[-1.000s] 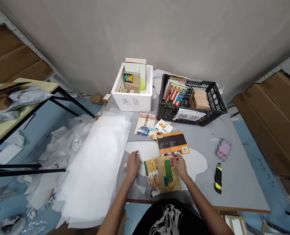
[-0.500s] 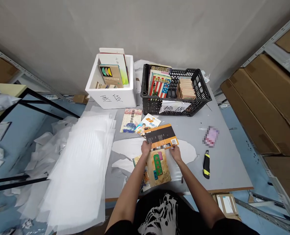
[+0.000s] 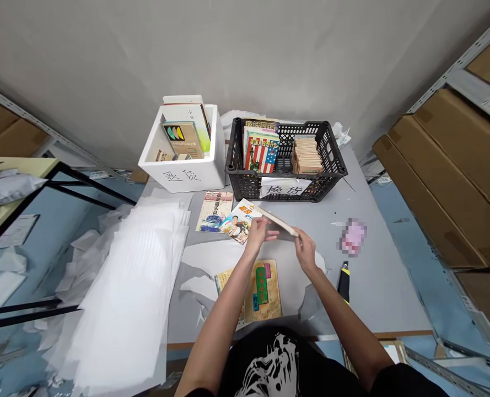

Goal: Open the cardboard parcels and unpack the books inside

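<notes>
Nearest, a tan book with a green label [image 3: 262,290] lies flat on the grey worktop [image 3: 385,298]. Just above it, the left hand [image 3: 258,231] and right hand [image 3: 305,252] clamp a thin book [image 3: 278,221], held tilted and edge-on between them. Farther off lie two paperbacks [image 3: 228,216], then a white foam box [image 3: 187,179] and a black plastic crate [image 3: 236,182].

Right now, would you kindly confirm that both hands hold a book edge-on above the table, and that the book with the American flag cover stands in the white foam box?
Not quite: the book with the American flag cover stands in the black plastic crate, not in the white foam box, as the head view shows. The rest is right: the left hand and right hand hold a book edge-on above the table.
</notes>
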A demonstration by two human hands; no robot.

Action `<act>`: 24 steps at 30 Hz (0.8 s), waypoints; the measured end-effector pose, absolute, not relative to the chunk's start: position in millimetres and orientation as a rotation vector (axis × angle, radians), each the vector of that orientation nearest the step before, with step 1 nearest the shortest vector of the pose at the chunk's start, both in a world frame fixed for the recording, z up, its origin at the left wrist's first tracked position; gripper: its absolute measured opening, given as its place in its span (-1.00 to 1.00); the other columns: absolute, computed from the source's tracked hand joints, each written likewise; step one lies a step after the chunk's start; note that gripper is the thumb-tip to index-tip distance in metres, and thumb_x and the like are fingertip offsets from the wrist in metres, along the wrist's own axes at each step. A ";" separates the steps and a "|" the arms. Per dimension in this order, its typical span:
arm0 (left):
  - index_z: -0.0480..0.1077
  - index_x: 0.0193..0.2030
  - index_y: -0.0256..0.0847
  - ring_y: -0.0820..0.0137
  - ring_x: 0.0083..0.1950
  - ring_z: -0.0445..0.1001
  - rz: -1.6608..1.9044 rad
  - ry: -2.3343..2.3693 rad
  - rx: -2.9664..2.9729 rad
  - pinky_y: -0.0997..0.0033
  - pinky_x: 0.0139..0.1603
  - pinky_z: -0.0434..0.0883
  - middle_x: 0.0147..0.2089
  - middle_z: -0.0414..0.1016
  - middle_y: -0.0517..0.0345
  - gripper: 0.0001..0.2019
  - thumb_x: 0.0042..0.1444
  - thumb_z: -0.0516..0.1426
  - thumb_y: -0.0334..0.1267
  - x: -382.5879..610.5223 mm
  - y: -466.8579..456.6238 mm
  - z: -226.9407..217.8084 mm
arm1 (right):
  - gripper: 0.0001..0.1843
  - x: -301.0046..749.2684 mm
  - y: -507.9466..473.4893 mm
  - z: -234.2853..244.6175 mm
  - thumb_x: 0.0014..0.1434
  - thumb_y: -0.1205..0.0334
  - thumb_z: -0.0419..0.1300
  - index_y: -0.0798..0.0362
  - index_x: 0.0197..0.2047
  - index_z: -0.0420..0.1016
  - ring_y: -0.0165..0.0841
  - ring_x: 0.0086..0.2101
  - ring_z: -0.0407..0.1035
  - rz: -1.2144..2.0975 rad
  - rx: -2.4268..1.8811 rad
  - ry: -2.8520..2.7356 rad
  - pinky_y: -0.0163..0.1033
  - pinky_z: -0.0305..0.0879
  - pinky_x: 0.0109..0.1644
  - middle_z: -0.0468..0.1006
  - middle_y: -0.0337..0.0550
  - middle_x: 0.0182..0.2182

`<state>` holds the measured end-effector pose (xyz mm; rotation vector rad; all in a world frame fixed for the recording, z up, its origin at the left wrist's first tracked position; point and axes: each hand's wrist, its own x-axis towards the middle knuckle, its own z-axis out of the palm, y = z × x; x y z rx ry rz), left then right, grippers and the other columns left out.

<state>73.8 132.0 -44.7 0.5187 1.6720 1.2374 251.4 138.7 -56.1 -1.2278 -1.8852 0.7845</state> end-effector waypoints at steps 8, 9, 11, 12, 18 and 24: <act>0.38 -0.15 -0.22 0.28 -0.04 0.46 1.193 1.726 0.746 0.36 -0.07 0.40 -0.11 0.51 -0.01 -0.62 0.22 -0.06 0.03 80.5 112.0 -40.7 | -0.70 288.6 167.9 -24.9 0.06 -0.06 0.17 0.01 -0.38 0.36 -0.40 -0.39 0.29 1.411 -1.282 -1.087 -0.33 0.23 -0.25 0.45 -0.31 -0.44; 0.40 -0.18 -0.22 0.28 -0.07 0.46 1.220 1.703 0.740 0.36 -0.10 0.40 -0.16 0.52 0.01 -0.56 0.23 -0.12 0.08 87.5 110.5 -38.6 | -0.70 289.5 167.9 -27.0 0.03 -0.06 0.19 0.00 -0.40 0.35 -0.41 -0.39 0.30 1.466 -1.281 -1.012 -0.33 0.24 -0.24 0.45 -0.32 -0.45; 0.39 -0.26 -0.21 0.29 -0.16 0.45 1.301 1.710 0.711 0.36 -0.15 0.39 -0.25 0.51 0.04 -0.49 0.23 -0.18 0.14 100.8 109.6 -34.5 | -0.70 289.9 168.3 -33.1 -0.02 -0.05 0.23 0.00 -0.41 0.36 -0.40 -0.37 0.32 1.522 -1.299 -0.882 -0.33 0.26 -0.22 0.46 -0.33 -0.45; 0.37 -0.31 -0.20 0.31 -0.23 0.43 1.337 1.728 0.702 0.37 -0.20 0.38 -0.31 0.48 0.08 -0.50 0.22 -0.17 0.16 106.0 110.1 -33.2 | -0.70 289.9 169.3 -36.2 -0.05 -0.04 0.25 0.00 -0.42 0.36 -0.40 -0.36 0.34 1.530 -1.316 -0.828 -0.33 0.27 -0.21 0.47 -0.34 -0.45; 0.20 -0.47 -0.17 0.46 -0.45 0.25 1.343 1.708 0.751 0.49 -0.42 0.26 -0.51 0.24 0.26 -0.59 0.16 -0.03 0.13 116.7 112.8 -43.7 | -0.64 292.9 191.7 -43.0 0.02 -0.11 0.21 0.01 -0.29 0.48 -0.32 -0.18 0.44 1.664 -1.328 -0.759 -0.28 0.33 -0.07 0.60 -0.23 -0.27; 0.27 -0.43 -0.20 0.44 -0.38 0.34 1.321 1.675 0.730 0.47 -0.33 0.32 -0.45 0.34 0.23 -0.57 0.14 -0.02 0.16 123.3 113.4 -55.4 | -0.62 298.0 219.7 -47.0 0.07 -0.11 0.18 0.04 -0.27 0.52 -0.27 -0.08 0.44 1.681 -1.387 -0.720 -0.21 0.35 -0.01 0.63 -0.16 -0.27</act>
